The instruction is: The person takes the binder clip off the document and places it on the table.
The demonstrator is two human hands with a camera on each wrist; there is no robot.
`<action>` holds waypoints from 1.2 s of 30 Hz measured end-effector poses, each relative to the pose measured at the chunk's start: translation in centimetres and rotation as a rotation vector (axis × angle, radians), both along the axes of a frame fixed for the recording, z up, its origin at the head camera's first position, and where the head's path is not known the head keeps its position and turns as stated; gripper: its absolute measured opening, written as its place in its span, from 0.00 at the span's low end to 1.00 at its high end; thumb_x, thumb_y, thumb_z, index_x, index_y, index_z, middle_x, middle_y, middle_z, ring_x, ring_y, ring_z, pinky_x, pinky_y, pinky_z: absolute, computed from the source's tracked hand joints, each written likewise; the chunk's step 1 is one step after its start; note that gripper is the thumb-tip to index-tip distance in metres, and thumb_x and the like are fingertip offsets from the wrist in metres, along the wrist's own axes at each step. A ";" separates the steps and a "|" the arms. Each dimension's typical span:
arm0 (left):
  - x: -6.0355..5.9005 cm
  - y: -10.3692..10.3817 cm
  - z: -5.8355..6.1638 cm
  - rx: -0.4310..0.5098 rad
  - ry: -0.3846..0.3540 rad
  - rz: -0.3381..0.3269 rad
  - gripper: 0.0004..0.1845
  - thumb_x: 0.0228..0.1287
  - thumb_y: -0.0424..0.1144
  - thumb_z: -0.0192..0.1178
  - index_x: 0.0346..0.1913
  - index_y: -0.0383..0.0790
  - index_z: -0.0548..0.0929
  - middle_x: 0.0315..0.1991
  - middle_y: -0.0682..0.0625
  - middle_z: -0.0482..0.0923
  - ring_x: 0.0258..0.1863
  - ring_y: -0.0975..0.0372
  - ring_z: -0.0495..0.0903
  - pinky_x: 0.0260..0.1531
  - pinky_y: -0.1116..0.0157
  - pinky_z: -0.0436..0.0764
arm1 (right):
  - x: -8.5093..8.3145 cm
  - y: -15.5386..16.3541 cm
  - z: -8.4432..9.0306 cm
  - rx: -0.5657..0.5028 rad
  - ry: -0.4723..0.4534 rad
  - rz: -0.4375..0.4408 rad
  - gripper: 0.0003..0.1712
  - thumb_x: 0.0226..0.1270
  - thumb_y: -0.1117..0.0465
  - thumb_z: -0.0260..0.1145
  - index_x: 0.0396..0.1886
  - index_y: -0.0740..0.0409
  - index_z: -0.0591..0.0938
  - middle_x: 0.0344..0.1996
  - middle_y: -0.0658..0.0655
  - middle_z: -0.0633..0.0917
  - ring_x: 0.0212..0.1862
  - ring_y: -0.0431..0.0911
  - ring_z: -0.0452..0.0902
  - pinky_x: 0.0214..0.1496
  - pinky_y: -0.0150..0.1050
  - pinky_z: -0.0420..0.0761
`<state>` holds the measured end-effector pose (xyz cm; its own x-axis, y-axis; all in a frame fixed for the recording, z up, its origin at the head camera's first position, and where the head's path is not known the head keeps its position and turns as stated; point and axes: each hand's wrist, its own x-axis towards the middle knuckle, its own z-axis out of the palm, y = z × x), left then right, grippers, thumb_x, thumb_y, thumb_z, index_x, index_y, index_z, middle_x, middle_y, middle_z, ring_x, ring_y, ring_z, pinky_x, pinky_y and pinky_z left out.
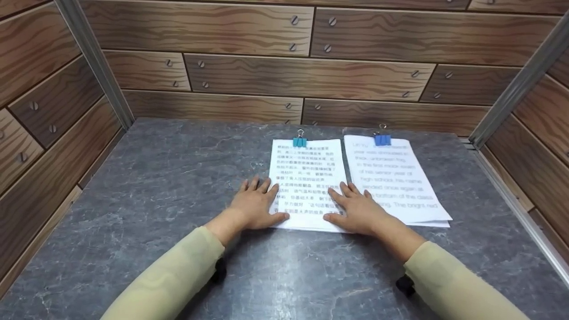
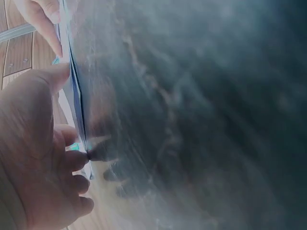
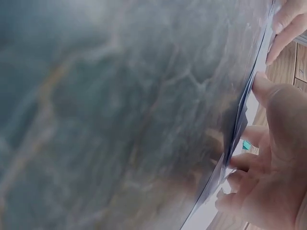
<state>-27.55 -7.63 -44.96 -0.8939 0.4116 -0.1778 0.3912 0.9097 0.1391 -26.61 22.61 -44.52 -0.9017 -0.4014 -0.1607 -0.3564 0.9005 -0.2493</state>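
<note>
Two clipped stacks of printed paper lie side by side on a grey marble-look table [image 1: 155, 186]. The left stack [image 1: 306, 169] has a light blue binder clip [image 1: 299, 141] at its top edge; the right stack [image 1: 391, 178] has a darker blue clip [image 1: 382, 139]. My left hand [image 1: 257, 204] lies flat with straight fingers on the left stack's lower left corner. My right hand [image 1: 355, 208] lies flat on its lower right corner, touching the edge of the right stack. In the left wrist view, my left hand [image 2: 43, 158] rests on the paper edge [image 2: 76, 103]. The right wrist view shows my right hand [image 3: 268, 163] at the paper edge [image 3: 240, 134].
Wood-grain panel walls [image 1: 284, 66] with metal corner posts [image 1: 93, 62] enclose the table on the back and both sides. Bare tabletop stretches to the left of the papers and in front of my arms.
</note>
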 end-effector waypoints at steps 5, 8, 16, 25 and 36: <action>0.0 0.0 0.1 0.005 -0.009 -0.024 0.53 0.73 0.75 0.50 0.86 0.43 0.55 0.86 0.42 0.49 0.85 0.44 0.44 0.82 0.42 0.46 | -0.1 0.1 0.0 0.001 0.003 0.013 0.49 0.78 0.33 0.59 0.85 0.58 0.62 0.82 0.74 0.54 0.83 0.69 0.46 0.78 0.74 0.50; -0.2 0.1 0.2 0.013 -0.026 -0.032 0.53 0.73 0.75 0.50 0.86 0.41 0.54 0.86 0.42 0.48 0.85 0.44 0.45 0.82 0.44 0.46 | -0.1 0.2 0.0 -0.002 0.004 0.018 0.49 0.78 0.34 0.60 0.85 0.58 0.62 0.82 0.75 0.55 0.82 0.70 0.47 0.78 0.73 0.50; -0.2 0.3 0.5 0.016 -0.040 -0.034 0.53 0.73 0.73 0.52 0.86 0.39 0.55 0.85 0.40 0.50 0.84 0.44 0.47 0.82 0.46 0.47 | -0.1 0.1 0.0 0.005 0.021 0.029 0.48 0.78 0.35 0.60 0.84 0.60 0.63 0.81 0.76 0.56 0.81 0.71 0.50 0.78 0.73 0.52; -0.3 0.1 0.4 0.016 -0.036 -0.046 0.53 0.73 0.72 0.53 0.85 0.36 0.56 0.84 0.38 0.51 0.84 0.43 0.50 0.82 0.47 0.49 | 0.0 -0.1 0.1 0.004 0.017 0.044 0.48 0.78 0.34 0.60 0.84 0.60 0.64 0.81 0.76 0.57 0.81 0.71 0.50 0.78 0.73 0.51; 1.3 0.0 0.5 0.007 -0.003 -0.081 0.53 0.73 0.72 0.54 0.83 0.33 0.60 0.82 0.35 0.57 0.82 0.42 0.54 0.81 0.46 0.52 | 1.1 -0.1 0.2 0.006 0.002 0.049 0.48 0.78 0.34 0.61 0.84 0.60 0.64 0.81 0.76 0.56 0.82 0.71 0.48 0.79 0.73 0.50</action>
<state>-26.26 -7.64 -44.43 -0.8573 0.4834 -0.1772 0.4628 0.8743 0.1463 -25.47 22.52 -44.36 -0.8810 -0.4445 -0.1618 -0.4009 0.8832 -0.2435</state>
